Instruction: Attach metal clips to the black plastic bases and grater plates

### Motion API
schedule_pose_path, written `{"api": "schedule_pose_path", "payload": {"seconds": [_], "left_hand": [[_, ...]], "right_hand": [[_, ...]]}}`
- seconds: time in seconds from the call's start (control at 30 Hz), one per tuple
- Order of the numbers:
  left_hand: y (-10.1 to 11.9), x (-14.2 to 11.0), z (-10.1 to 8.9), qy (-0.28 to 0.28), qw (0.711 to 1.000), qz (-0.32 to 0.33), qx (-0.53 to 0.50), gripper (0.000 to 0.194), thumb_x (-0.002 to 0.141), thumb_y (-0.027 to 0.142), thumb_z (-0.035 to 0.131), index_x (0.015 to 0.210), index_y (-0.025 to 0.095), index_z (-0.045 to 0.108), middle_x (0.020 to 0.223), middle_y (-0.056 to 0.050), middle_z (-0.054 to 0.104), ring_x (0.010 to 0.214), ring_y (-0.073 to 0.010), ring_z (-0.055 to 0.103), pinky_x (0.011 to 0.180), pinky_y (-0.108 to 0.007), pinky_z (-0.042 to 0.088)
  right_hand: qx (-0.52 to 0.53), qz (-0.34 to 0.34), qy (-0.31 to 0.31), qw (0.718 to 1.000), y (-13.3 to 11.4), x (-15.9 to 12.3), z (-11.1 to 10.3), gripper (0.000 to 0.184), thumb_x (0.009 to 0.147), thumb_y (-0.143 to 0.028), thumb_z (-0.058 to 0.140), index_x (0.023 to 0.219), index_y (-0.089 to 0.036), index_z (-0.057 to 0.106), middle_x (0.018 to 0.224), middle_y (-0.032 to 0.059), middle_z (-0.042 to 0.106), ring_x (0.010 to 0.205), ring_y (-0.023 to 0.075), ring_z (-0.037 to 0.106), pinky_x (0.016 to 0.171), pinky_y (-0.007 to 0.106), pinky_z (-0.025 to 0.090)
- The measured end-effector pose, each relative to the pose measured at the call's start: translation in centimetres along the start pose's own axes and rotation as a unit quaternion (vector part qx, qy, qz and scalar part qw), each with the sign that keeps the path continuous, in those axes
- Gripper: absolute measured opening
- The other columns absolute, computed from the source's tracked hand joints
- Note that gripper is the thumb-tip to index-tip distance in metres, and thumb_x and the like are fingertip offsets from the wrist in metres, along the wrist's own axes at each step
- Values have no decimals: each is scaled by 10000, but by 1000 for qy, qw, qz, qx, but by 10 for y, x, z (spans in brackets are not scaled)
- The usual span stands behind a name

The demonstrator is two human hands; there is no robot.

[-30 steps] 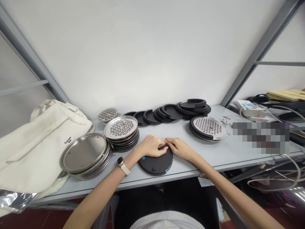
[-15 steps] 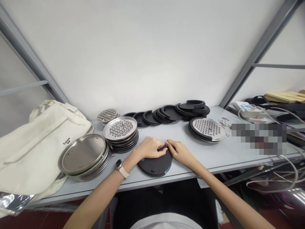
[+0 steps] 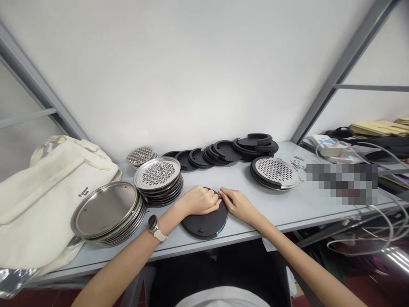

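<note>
A black round disc (image 3: 204, 226) with a blue strip on its right edge lies flat near the table's front edge. My left hand (image 3: 201, 201) rests over its upper part, fingers curled in and fingertips at the far right rim. What those fingers hold is hidden. From the other side, my right hand (image 3: 237, 204) pinches at the same rim, thumb and forefinger on a small shiny metal piece (image 3: 219, 195). The two hands nearly touch there. Behind them lies a row of black round covers (image 3: 226, 151), each with a raised partial rim.
To the left stand stacked grater discs (image 3: 158, 172) and smooth metal discs (image 3: 105, 209), beside a cream cloth bag (image 3: 54, 187). A perforated disc in a black cover (image 3: 275, 172) lies at right, with small metal clips (image 3: 297, 163) near it. Cables (image 3: 388, 230) hang at far right.
My left hand has curled its fingers tighter, its thumb no longer stretched across the disc. My right hand stays at the rim. The whole view has shifted slightly.
</note>
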State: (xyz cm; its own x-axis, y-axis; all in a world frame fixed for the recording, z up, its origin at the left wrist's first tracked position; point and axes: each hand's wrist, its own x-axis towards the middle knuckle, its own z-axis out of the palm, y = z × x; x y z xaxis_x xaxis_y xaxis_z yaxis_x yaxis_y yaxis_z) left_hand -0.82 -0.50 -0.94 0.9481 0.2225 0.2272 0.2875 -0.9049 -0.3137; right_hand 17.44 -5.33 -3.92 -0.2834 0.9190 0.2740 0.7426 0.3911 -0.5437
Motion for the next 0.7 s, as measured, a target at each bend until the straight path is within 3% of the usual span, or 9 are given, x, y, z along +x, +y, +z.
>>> {"api": "schedule_pose_path", "payload": {"seconds": [0.17, 0.37, 0.7], "left_hand": [[-8, -1, 0, -17, 999, 42, 0, 334, 953, 310, 375, 798, 123, 604, 694, -80, 639, 576, -181, 601, 493, -271, 386], [-9, -2, -5, -35, 998, -17, -43, 291, 924, 343, 436, 770, 147, 588, 718, -58, 658, 587, -187, 615, 512, -276, 377], [-9, -3, -6, -36, 993, -44, -100, 292, 907, 338, 468, 738, 150, 613, 737, -69, 680, 634, -186, 635, 554, -272, 368]], "right_hand": [[-9, -2, -3, 1000, -1, 0, -1, 294, 971, -257, 325, 692, -214, 406, 604, -11, 510, 544, 139, 472, 572, 237, 311], [-9, -1, -6, 1000, -2, 0, 0, 285, 975, -259, 329, 721, -207, 450, 637, 4, 554, 582, 145, 521, 590, 236, 325], [24, 11, 0, 1000, -3, 0, -2, 335, 975, -299, 334, 676, -206, 453, 596, -9, 527, 556, 137, 484, 568, 232, 315]]}}
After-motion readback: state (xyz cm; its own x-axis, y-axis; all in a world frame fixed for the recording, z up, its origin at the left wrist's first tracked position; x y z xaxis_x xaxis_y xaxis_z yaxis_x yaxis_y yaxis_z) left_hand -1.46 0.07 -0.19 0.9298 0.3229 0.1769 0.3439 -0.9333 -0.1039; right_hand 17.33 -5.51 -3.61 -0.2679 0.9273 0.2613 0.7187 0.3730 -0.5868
